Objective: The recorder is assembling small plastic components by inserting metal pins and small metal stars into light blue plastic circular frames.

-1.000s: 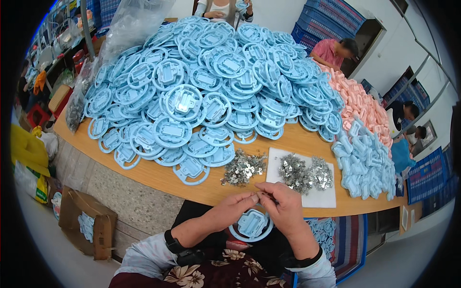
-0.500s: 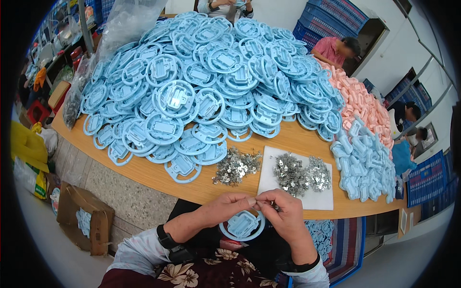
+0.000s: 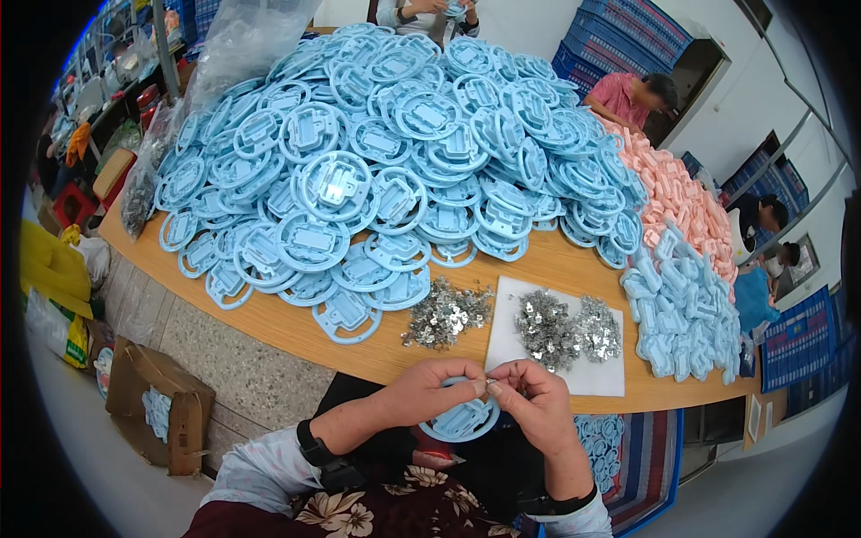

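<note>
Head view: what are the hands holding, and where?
Both hands, left and right, hold a blue ring part at its upper rim. Fingertips pinch something tiny there; cannot tell what.

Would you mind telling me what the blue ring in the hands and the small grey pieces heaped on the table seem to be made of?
The blue ring looks like moulded plastic: even pale colour, matte surface, crisp ribs. The small grey pieces look like metal, probably stamped: they glint silver. The table seems wood or wood-look laminate, tan and smooth.
</note>
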`<act>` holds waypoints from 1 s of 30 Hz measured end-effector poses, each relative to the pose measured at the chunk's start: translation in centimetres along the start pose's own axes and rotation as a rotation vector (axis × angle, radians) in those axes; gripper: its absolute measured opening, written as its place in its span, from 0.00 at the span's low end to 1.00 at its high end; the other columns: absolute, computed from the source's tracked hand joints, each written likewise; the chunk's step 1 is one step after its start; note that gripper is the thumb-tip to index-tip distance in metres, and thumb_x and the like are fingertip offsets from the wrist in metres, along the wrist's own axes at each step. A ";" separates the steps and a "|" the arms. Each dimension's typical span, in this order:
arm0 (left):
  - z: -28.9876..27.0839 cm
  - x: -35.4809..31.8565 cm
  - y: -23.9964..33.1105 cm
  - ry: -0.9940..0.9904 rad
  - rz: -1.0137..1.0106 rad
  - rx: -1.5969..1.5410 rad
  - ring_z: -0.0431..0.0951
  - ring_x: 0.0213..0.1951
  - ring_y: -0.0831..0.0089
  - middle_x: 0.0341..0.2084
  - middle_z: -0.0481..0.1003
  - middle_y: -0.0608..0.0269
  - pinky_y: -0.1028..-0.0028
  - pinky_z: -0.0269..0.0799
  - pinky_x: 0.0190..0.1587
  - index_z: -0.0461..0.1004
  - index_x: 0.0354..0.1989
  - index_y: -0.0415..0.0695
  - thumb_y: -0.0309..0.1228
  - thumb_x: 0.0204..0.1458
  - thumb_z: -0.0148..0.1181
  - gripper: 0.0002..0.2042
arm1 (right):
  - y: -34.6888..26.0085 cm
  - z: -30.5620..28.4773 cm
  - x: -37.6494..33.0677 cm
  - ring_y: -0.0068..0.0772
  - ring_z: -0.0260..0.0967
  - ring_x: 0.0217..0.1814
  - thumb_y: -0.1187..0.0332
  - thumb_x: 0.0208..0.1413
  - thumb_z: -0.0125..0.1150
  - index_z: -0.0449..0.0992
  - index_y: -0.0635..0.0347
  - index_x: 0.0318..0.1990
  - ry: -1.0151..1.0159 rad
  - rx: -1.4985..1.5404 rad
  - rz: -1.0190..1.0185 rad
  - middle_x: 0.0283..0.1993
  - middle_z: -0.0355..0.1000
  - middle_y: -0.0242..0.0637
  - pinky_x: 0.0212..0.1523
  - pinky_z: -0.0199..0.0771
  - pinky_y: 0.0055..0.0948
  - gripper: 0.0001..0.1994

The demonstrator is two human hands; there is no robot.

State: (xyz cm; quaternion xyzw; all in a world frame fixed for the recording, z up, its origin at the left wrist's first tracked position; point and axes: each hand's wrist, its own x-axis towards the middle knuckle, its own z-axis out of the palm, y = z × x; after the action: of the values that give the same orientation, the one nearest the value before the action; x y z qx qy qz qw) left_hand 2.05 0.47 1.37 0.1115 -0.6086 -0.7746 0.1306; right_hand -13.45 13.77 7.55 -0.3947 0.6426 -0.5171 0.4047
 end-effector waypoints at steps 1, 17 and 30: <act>0.2 -0.1 0.5 0.010 -0.010 0.010 0.73 0.36 0.86 0.33 0.77 0.73 0.79 0.71 0.41 0.77 0.42 0.43 0.36 0.63 0.57 0.09 | 0.1 0.1 -0.1 0.12 0.66 0.34 0.73 0.59 0.66 0.78 0.67 0.43 0.022 0.024 0.010 0.33 0.75 0.26 0.35 0.68 0.16 0.08; -0.5 0.5 1.7 0.240 -0.043 -0.062 0.76 0.40 0.81 0.37 0.78 0.67 0.77 0.73 0.44 0.75 0.48 0.40 0.30 0.63 0.47 0.12 | 0.3 -1.8 -0.6 0.10 0.61 0.34 0.71 0.61 0.63 0.77 0.62 0.38 0.139 0.133 0.097 0.35 0.70 0.20 0.34 0.62 0.14 0.04; 0.4 1.6 0.4 0.207 -0.111 -0.091 0.76 0.39 0.81 0.41 0.77 0.67 0.78 0.73 0.43 0.72 0.54 0.41 0.30 0.64 0.45 0.14 | 4.0 -2.1 -1.8 0.11 0.60 0.26 0.70 0.61 0.63 0.77 0.62 0.41 0.049 0.413 0.247 0.28 0.70 0.22 0.25 0.56 0.12 0.06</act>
State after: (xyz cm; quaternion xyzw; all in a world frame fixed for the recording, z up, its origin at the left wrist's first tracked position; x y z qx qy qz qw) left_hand 0.42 0.18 1.88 0.2186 -0.5491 -0.7917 0.1544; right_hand -15.06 16.79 4.14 -0.2091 0.5763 -0.5936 0.5214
